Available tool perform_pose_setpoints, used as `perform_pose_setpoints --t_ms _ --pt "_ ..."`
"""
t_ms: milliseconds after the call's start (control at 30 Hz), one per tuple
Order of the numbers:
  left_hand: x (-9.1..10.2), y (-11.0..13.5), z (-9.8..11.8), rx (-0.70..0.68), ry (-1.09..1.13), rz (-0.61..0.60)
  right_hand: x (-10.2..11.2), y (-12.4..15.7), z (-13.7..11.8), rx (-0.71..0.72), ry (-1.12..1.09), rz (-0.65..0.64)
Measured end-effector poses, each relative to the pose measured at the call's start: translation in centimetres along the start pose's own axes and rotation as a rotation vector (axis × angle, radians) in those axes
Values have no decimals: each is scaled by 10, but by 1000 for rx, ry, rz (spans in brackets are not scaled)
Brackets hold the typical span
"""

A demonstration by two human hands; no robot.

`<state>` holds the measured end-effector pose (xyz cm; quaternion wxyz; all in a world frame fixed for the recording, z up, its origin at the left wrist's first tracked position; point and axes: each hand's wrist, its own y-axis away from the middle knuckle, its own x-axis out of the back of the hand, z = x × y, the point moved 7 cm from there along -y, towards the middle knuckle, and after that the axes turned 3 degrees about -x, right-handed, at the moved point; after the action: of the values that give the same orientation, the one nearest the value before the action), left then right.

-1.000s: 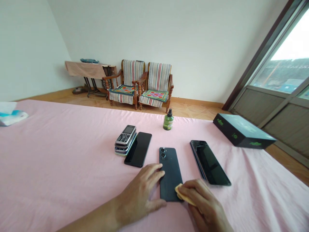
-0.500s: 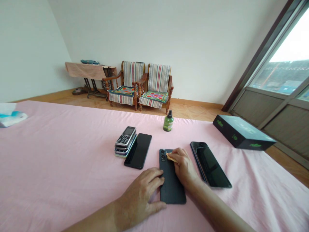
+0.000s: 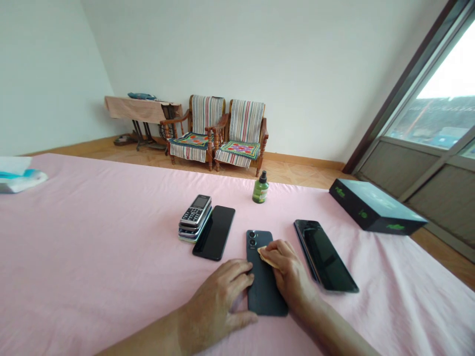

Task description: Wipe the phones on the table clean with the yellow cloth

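Observation:
A dark phone (image 3: 260, 284) lies back-up on the pink cloth (image 3: 92, 247), its camera end pointing away from me. My left hand (image 3: 218, 301) rests flat beside it, fingertips pressed on its left edge. My right hand (image 3: 285, 269) lies on the phone's upper half, fingers closed on a small yellow cloth pad (image 3: 265, 256) pressed against the phone's back.
A stack of keypad phones (image 3: 195, 216) and a black smartphone (image 3: 214, 231) lie to the left, another black phone stack (image 3: 324, 254) to the right. A green bottle (image 3: 260, 188) and a dark box (image 3: 374, 205) stand farther back. A tissue pack (image 3: 18, 174) is far left.
My right hand slid the yellow pad from the phone's near end up to its camera end, then came partly back down. My left hand stayed in place on the phone's edge.

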<state>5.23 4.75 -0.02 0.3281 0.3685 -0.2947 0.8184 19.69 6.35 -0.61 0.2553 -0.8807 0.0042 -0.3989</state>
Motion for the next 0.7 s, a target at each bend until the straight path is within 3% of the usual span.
perform_pose_setpoints --t_ms 133,300,467,700 --pt "0 0 0 27 -24 -3 4 38 -17 -83 -69 -92" --pt "-1 2 -1 30 -36 0 9 60 -23 -65 -30 -50" --pt "-1 2 0 20 -42 -23 11 27 6 -184 8 51" --pt "0 1 1 18 -38 -29 1 -33 36 -183 230 87"
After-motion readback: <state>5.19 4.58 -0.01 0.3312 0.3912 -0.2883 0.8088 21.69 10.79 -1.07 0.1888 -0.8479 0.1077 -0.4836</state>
